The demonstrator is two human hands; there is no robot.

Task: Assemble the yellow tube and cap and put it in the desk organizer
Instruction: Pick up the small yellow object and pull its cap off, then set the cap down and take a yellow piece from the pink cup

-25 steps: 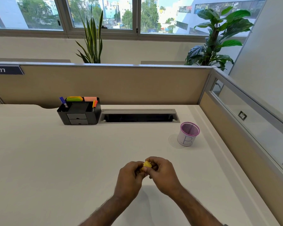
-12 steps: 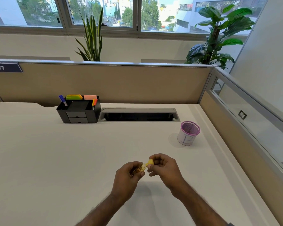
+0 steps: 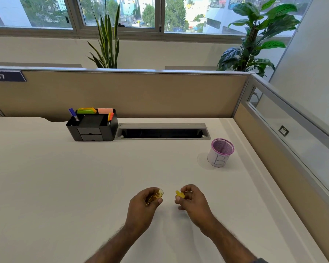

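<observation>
Across the whole lower view spreads the wide cream-white table (image 3: 65, 186), fenced at its back by a tan partition panel (image 3: 141, 95). Against that panel, toward the table's back left, stands the black plastic desk organizer (image 3: 92, 125) with two small drawers, holding a blue pen, coloured markers and sticky notes. Just right of the desk organizer lies a long grey cable slot (image 3: 163, 131) sunk into the table. Farther right of the desk organizer, and nearer the camera, stands a round purple mesh cup (image 3: 221, 152) wrapped in white paper marked with a letter B.

Well in front of the desk organizer, over the near middle of the table, two bare forearms reach in. The left hand (image 3: 144, 205) has its fingers curled closed around the translucent yellow tube (image 3: 157, 195), whose open mouth points right. The right hand (image 3: 193, 201) pinches the small solid yellow cap (image 3: 179, 194) between thumb and fingertips, the remaining fingers bent. Tube and cap are apart, a clear gap between them, with the cap facing the tube's mouth.
</observation>
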